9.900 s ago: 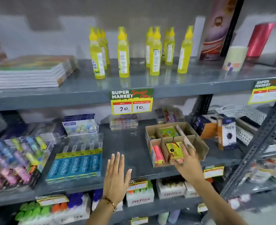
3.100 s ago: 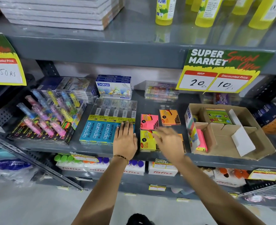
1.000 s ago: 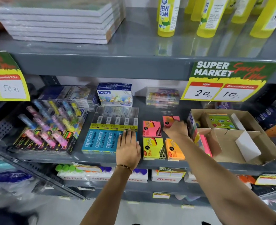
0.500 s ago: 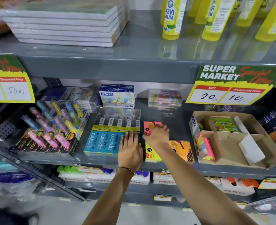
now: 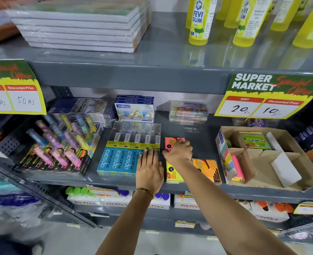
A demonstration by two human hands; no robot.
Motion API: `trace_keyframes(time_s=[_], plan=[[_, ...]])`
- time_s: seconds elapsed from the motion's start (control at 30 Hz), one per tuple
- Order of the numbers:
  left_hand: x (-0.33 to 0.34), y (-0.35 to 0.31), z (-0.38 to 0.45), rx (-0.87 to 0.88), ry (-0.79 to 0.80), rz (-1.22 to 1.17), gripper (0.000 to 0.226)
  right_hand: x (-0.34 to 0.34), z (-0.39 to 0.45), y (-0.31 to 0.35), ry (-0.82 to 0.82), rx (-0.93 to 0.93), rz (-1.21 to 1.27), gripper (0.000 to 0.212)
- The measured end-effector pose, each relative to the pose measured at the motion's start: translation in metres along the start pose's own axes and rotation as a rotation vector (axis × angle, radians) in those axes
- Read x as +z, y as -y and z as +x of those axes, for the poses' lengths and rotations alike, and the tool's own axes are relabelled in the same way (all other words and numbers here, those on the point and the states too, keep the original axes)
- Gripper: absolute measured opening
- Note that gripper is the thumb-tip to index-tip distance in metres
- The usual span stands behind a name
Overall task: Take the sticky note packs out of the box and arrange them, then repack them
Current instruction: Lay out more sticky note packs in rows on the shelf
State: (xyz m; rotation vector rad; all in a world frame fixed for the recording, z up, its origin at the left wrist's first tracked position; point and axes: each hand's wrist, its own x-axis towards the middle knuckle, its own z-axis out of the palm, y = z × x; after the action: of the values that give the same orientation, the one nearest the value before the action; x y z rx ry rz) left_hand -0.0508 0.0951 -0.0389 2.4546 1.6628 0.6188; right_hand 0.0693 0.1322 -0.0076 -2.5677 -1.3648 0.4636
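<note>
On the grey middle shelf (image 5: 200, 133), my right hand (image 5: 178, 152) is closed on a pink sticky note pack (image 5: 171, 143). A yellow pack (image 5: 173, 174) lies in front of it, partly under my forearm, and an orange pack (image 5: 208, 169) lies to its right. The open cardboard box (image 5: 299, 178) stands further right; a pink pack (image 5: 237, 168) stands on edge in its front left compartment and a green pack (image 5: 255, 141) lies at its back. My left hand (image 5: 149, 168) rests flat, fingers apart, on the blue Apsara pencil boxes (image 5: 119, 161).
Highlighter packs (image 5: 60, 150) fill the shelf's left end. Pastel boxes (image 5: 135, 107) and clear cases (image 5: 188, 112) stand at the back. Yellow gum bottles (image 5: 198, 21) and stacked books (image 5: 82, 26) sit on the shelf above. Price tags (image 5: 264, 98) hang from its edge.
Over the last second my right hand moved left from the rear pink-orange pack to the pink pack and closed on it. The orange pack now lies beside the yellow one. My left hand stayed put.
</note>
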Motion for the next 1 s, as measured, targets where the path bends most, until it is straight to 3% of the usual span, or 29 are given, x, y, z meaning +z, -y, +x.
trace_keyframes(time_s=[0.27,0.53,0.67,0.77,1.0], plan=[[0.002,0.0,0.001,0.0,0.015,0.003,0.047,0.0,0.003,0.002,-0.009,0.032,0.002,0.098],[0.002,-0.012,0.004,0.046,-0.03,0.009,0.045,-0.047,-0.017,-0.033,-0.15,-0.024,0.329,0.079],[0.011,-0.048,0.002,0.126,-0.069,-0.079,0.045,-0.088,-0.04,-0.081,-0.314,-0.04,0.421,0.061],[0.025,-0.061,0.0,0.139,0.003,-0.062,0.041,-0.112,-0.056,-0.137,-0.426,-0.001,0.437,0.055],[0.043,-0.064,-0.006,0.107,0.085,-0.039,0.041,-0.11,-0.069,-0.246,-0.417,0.244,0.482,0.059]])
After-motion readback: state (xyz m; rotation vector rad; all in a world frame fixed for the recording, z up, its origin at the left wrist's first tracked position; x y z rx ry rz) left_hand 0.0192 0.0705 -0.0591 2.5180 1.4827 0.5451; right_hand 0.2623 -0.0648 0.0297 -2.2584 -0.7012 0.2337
